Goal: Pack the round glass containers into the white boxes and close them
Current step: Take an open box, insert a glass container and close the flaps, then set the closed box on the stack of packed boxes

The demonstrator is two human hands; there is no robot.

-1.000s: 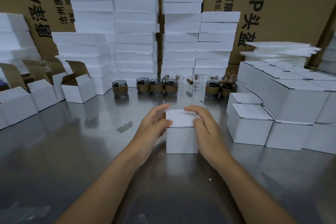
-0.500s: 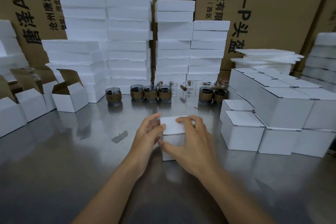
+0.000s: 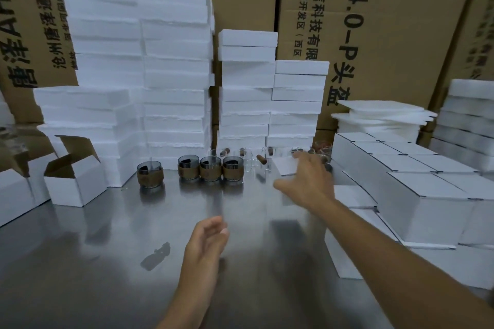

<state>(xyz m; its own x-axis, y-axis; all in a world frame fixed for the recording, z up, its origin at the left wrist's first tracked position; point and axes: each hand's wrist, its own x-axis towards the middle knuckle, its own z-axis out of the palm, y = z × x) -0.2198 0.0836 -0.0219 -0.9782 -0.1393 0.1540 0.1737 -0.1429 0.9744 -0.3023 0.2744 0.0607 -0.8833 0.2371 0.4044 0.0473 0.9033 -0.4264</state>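
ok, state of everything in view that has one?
left hand: open, holds nothing.
right hand: grips a box, motion-blurred.
carried box: blurred, looks closed.
open boxes: flaps up, at the left.
closed boxes: shut, stacked at the right.
banded glass containers: upright, not yet packed.

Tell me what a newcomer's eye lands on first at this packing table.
The tall stacks of white foam slabs dominate, standing against the brown cartons at the back. In front of them a row of brown-banded glass containers stands on the shiny steel table, with closed white boxes piled at the right and open white boxes at the left.
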